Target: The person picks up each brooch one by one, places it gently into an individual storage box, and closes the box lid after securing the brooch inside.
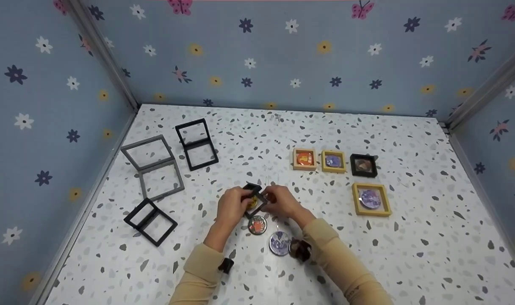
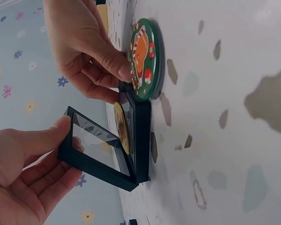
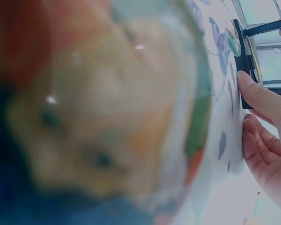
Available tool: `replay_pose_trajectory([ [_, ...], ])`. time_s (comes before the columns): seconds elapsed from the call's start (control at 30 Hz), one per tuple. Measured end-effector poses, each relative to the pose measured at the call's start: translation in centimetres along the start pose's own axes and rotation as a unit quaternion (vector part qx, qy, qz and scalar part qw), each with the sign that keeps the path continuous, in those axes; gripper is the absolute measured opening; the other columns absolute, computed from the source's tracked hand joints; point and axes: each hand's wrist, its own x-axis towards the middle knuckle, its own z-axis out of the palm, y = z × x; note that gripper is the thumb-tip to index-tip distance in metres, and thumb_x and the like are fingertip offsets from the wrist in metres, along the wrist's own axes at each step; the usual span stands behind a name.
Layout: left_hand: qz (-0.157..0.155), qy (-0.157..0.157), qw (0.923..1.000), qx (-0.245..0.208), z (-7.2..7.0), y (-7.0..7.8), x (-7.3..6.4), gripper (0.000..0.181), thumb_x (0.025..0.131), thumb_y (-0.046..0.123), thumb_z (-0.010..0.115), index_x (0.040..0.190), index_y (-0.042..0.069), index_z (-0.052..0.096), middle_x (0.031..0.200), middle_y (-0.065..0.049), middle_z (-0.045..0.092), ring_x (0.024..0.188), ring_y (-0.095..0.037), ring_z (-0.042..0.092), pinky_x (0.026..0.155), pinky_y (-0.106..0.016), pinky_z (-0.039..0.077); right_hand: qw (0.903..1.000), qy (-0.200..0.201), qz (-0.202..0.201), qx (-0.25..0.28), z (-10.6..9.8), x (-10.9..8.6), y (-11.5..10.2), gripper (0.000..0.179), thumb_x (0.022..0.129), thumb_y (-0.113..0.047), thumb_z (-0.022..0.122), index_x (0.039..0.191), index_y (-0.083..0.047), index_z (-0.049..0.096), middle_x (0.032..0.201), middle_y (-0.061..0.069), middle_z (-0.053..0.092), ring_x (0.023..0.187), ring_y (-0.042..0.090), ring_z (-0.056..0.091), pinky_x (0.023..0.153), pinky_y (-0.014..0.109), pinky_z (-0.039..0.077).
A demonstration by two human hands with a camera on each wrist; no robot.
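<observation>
Blue flowered panels (image 1: 274,55) enclose the white speckled table (image 1: 249,135), where your left hand (image 1: 233,207) grips the raised lid (image 2: 100,175) of a small black frame (image 2: 142,136) and your right hand (image 1: 283,200) pinches the edge of its base. Inside that open frame, between your hands, lies a yellow round badge (image 2: 122,127), with a green-edged badge (image 1: 257,225) just beside the frame and a purple badge (image 1: 280,243) nearer to you. Off to your left lie a gray frame (image 1: 156,165) and two more black frames (image 1: 197,143), all opened out, while four framed badges (image 1: 370,199) sit to your right.
</observation>
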Motion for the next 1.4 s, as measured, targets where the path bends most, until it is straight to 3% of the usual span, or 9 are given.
replay_pose_trajectory([
  [0.2, 0.029, 0.008, 0.9991, 0.030, 0.6, 0.1, -0.4, 0.018, 0.073, 0.006, 0.070, 0.090, 0.008, 0.071, 0.082, -0.008, 0.064, 0.075, -0.023, 0.059, 0.064, -0.036, 0.047, 1.0000, 0.001, -0.003, 0.003, 0.0, 0.0, -0.1, 0.023, 0.068, -0.010, 0.075, 0.086, -0.004, 0.062, 0.068, 0.004, 0.057, 0.058, 0.011, 0.049, 0.052, 0.024, 0.042],
  [0.7, 0.047, -0.003, 0.9957, 0.080, 2.0, 0.5, -1.0, 0.007, 0.072, 0.005, 0.070, 0.078, 0.009, 0.070, 0.081, -0.009, 0.065, 0.075, -0.026, 0.062, 0.064, -0.039, 0.048, 0.9999, 0.008, -0.012, -0.003, 0.0, -0.1, -0.1, 0.021, 0.068, -0.009, 0.075, 0.084, -0.006, 0.061, 0.067, 0.005, 0.056, 0.059, 0.016, 0.050, 0.052, 0.024, 0.040],
  [0.93, 0.054, -0.020, 0.9910, 0.121, 2.6, 0.5, -1.0, 0.006, 0.069, 0.004, 0.071, 0.073, 0.008, 0.070, 0.074, -0.007, 0.064, 0.068, -0.024, 0.061, 0.058, -0.037, 0.046, 0.9999, 0.002, -0.003, 0.011, 0.0, -0.1, -0.1, 0.022, 0.069, -0.010, 0.074, 0.087, -0.007, 0.062, 0.065, 0.001, 0.055, 0.055, 0.009, 0.047, 0.050, 0.023, 0.041],
  [1.1, 0.072, -0.008, 0.9881, 0.135, 3.1, 0.3, -0.9, 0.005, 0.068, 0.005, 0.071, 0.066, 0.008, 0.067, 0.069, -0.006, 0.062, 0.065, -0.023, 0.060, 0.057, -0.036, 0.046, 0.9999, 0.004, -0.012, 0.006, 0.1, -0.1, -0.1, 0.021, 0.070, -0.010, 0.074, 0.086, -0.006, 0.062, 0.065, 0.001, 0.056, 0.056, 0.009, 0.048, 0.051, 0.023, 0.041],
  [1.27, 0.071, -0.003, 0.9864, 0.149, 3.4, 0.4, -0.9, 0.011, 0.070, 0.005, 0.067, 0.061, 0.009, 0.064, 0.068, -0.007, 0.061, 0.062, -0.023, 0.059, 0.055, -0.036, 0.045, 0.9999, 0.003, -0.010, 0.002, 0.0, -0.1, -0.3, 0.021, 0.069, -0.008, 0.074, 0.085, -0.005, 0.061, 0.067, 0.003, 0.056, 0.057, 0.011, 0.048, 0.050, 0.024, 0.041],
  [1.4, 0.076, -0.001, 0.9797, 0.186, 3.6, 0.7, -1.0, 0.014, 0.072, 0.003, 0.062, 0.059, 0.007, 0.060, 0.067, -0.010, 0.060, 0.060, -0.026, 0.059, 0.052, -0.037, 0.045, 1.0000, 0.002, -0.008, -0.002, 0.1, -0.1, -0.3, 0.022, 0.069, -0.009, 0.074, 0.086, -0.005, 0.061, 0.067, 0.004, 0.056, 0.058, 0.011, 0.048, 0.051, 0.024, 0.041],
])
